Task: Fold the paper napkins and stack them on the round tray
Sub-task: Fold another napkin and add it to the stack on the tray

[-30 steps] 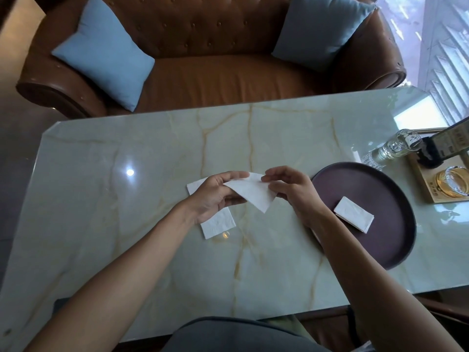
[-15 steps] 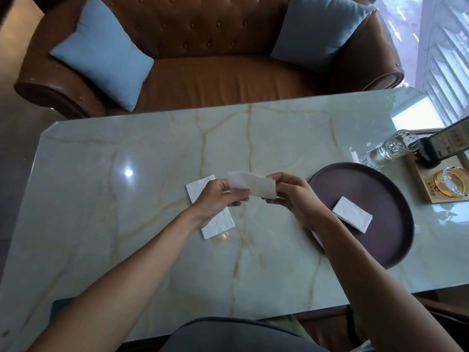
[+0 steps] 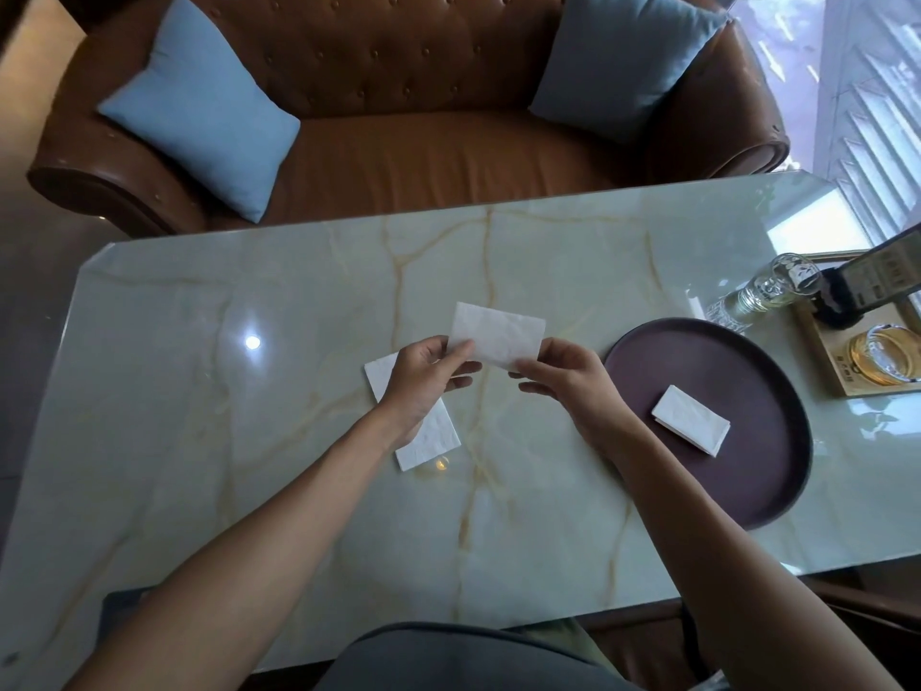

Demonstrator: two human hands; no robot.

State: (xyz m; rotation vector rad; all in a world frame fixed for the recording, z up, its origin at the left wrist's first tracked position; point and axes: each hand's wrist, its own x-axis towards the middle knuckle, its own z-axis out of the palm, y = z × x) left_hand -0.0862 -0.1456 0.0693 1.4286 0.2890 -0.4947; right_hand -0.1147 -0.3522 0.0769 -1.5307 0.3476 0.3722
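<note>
On the glossy veined marble table (image 3: 299, 391), the matte round tray (image 3: 747, 491) sits at 3 o'clock. Your left hand (image 3: 423, 381) and right hand (image 3: 563, 381) pinch the crinkled rectangular napkin (image 3: 498, 334), now raised flatter than before.

Dim daylight from right (glare spot on table (image 3: 309, 491)).
</note>
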